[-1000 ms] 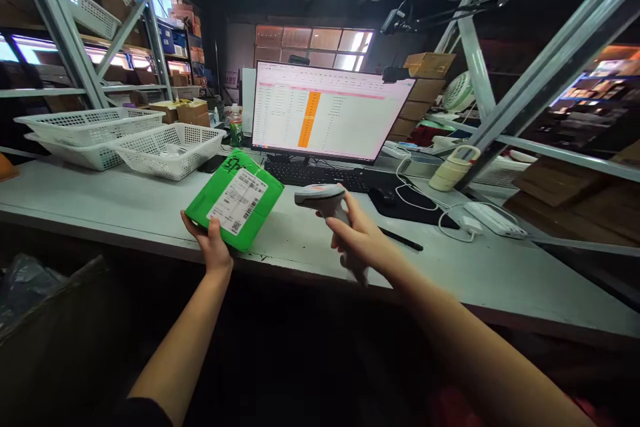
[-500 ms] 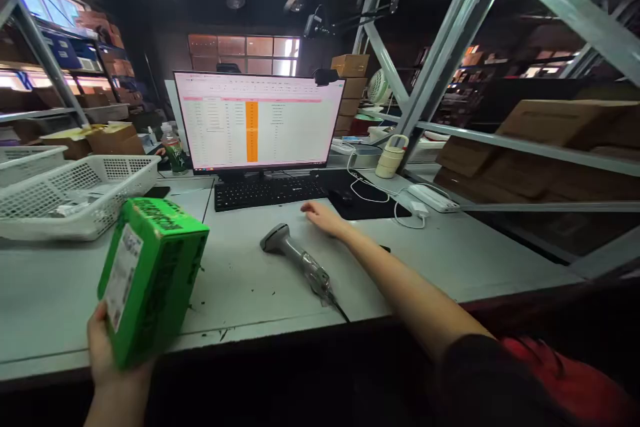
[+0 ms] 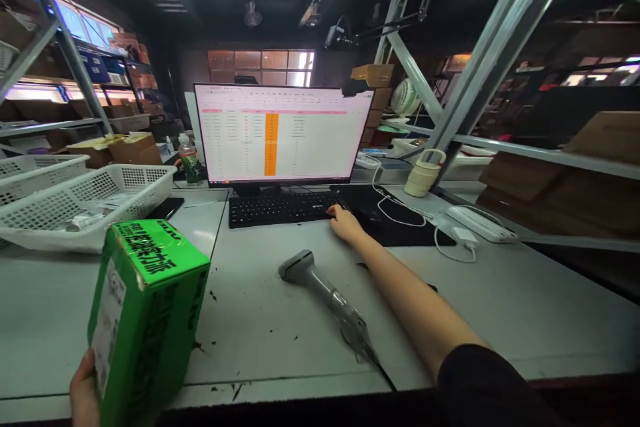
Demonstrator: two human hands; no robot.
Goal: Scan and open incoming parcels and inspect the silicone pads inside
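A pale tabletop (image 3: pixel 270 320) fills the lower frame in a dim storeroom of metal shelving. At lower left the left hand (image 3: pixel 84 393) grips a green box (image 3: pixel 145 320) upright over the near edge. At centre the right hand (image 3: pixel 345 223) rests flat beside the keyboard (image 3: pixel 283 208). A scanner (image 3: pixel 325 293) lies between them; bare surface spreads right.

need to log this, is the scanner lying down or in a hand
Lying down: the scanner rests on the table, beside the right forearm, in neither hand.
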